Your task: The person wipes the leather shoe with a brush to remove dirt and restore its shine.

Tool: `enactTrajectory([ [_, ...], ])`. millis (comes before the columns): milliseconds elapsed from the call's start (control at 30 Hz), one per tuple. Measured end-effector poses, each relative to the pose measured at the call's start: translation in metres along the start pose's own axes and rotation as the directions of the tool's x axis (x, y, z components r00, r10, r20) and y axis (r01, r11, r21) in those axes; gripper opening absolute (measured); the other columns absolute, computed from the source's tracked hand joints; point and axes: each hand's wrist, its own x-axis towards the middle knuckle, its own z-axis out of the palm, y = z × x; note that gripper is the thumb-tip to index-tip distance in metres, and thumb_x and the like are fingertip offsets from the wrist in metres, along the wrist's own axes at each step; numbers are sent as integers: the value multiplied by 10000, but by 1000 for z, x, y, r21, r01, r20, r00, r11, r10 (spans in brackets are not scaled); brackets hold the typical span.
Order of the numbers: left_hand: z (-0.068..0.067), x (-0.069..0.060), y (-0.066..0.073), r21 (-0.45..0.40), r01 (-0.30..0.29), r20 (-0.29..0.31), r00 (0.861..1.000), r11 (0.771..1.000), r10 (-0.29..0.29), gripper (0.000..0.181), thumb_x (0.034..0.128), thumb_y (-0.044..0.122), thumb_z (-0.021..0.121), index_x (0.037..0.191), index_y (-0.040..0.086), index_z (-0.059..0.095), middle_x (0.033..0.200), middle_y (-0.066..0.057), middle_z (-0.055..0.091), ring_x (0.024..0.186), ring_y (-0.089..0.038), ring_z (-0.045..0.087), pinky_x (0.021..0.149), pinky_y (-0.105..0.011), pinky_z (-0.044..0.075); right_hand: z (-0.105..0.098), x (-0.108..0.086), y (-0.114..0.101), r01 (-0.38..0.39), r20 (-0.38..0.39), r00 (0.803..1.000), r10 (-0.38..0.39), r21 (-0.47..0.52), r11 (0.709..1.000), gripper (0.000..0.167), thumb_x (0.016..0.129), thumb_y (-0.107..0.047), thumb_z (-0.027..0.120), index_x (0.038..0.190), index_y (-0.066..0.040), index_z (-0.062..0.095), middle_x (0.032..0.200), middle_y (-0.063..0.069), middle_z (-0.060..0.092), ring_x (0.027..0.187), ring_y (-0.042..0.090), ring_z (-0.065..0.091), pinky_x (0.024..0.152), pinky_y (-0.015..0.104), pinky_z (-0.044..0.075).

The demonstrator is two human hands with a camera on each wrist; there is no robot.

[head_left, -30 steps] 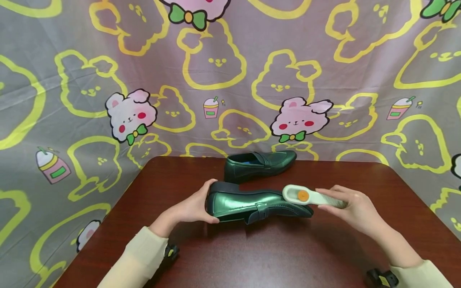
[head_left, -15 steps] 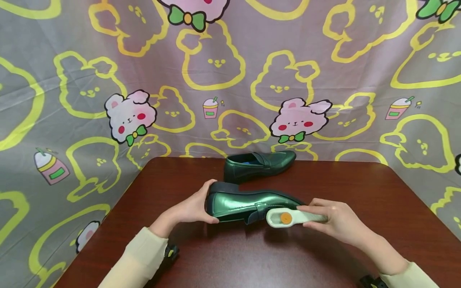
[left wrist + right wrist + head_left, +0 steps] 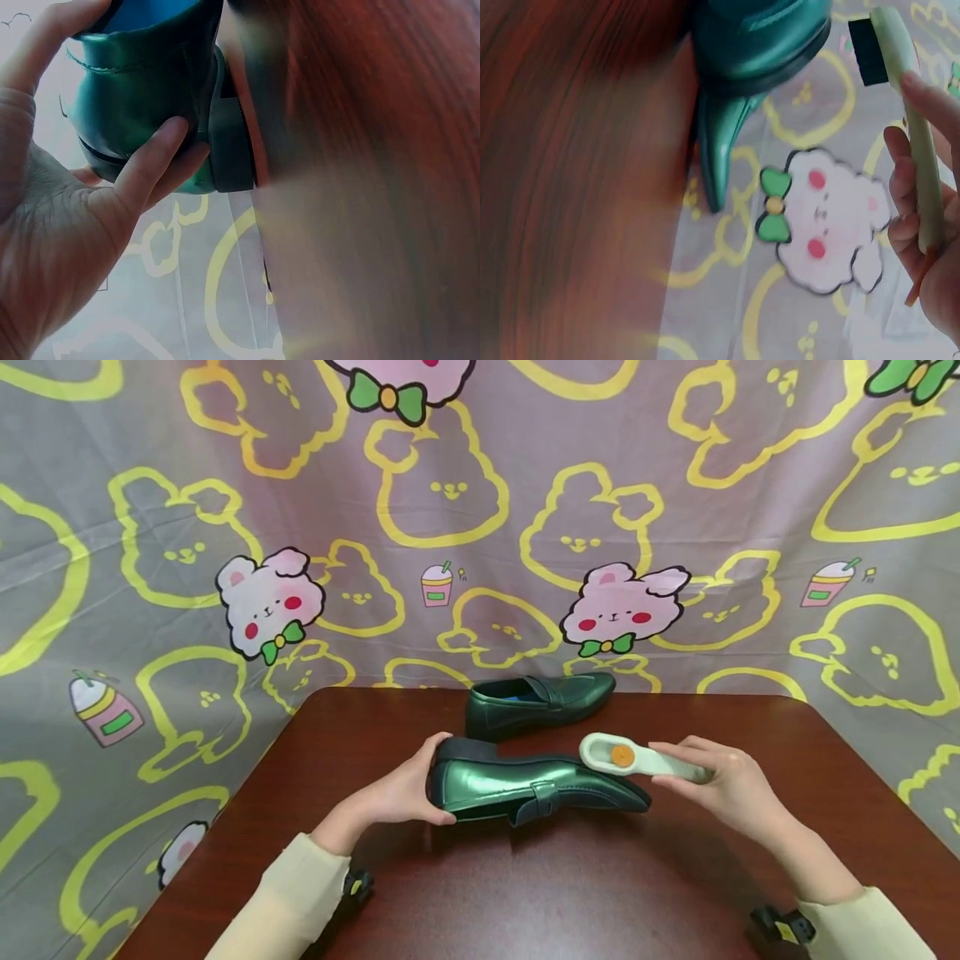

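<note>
In the head view, a dark green loafer (image 3: 487,785) is tipped on its side, sole edge towards the back and toe to the right. My left hand (image 3: 397,787) grips its heel end; in the left wrist view, fingers (image 3: 154,161) wrap the back of the loafer (image 3: 135,94). My right hand (image 3: 738,785) holds a pale green shoe brush (image 3: 600,750) with an orange button by its handle, above the loafer's front part. Seen from the right wrist, dark bristles (image 3: 868,52) face the loafer's toe (image 3: 765,41), a small gap between them.
A matching loafer (image 3: 540,703) stands upright at the back of the brown table (image 3: 525,893). Behind the table hangs a cartoon-printed cloth (image 3: 480,560). Dark wrist devices sit at both sleeves.
With the brush, my right hand came nearer to me and left, down over the loafer's front, then back up and right towards the sole edge. My left hand and the loafer stayed in place.
</note>
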Motion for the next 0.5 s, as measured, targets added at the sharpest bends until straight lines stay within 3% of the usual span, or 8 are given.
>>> enactTrajectory([
  [200, 0, 1, -1, 2, -12, -10, 1000, 1000, 12, 1122, 663, 233, 904, 1469, 65, 143, 1322, -102, 415, 1164, -240, 454, 973, -441, 399, 10, 2, -18, 87, 145, 984, -106, 136, 987, 477, 705, -151, 875, 1152, -218, 722, 888, -178, 587, 690, -10, 502, 574, 117, 375],
  [267, 1, 1, -2, 11, -22, -15, 1000, 1000, 23, 1128, 659, 239, 906, 1472, 56, 145, 1320, -98, 418, 1163, -232, 458, 972, -437, 399, 13, 3, -19, 84, 176, 978, -110, 149, 985, 452, 722, -179, 867, 1149, -225, 723, 889, -186, 588, 685, -14, 505, 574, 117, 380],
  [367, 1, 2, -3, 10, -35, -21, 999, 999, 36, 1131, 654, 242, 910, 1473, 66, 151, 1322, -89, 420, 1163, -220, 461, 971, -431, 400, 15, 5, -15, 35, 182, 982, -56, 120, 992, 442, 728, -181, 864, 1147, -207, 726, 875, -176, 584, 679, -1, 499, 557, 139, 386],
  [500, 2, 1, -2, 8, -51, -28, 998, 999, 51, 1134, 649, 250, 915, 1478, 80, 160, 1332, -79, 414, 1167, -211, 462, 968, -424, 400, 13, 7, -5, -87, 125, 989, 83, 26, 996, 435, 721, -160, 866, 1135, -162, 733, 833, -155, 578, 669, 32, 475, 542, 197, 377],
])
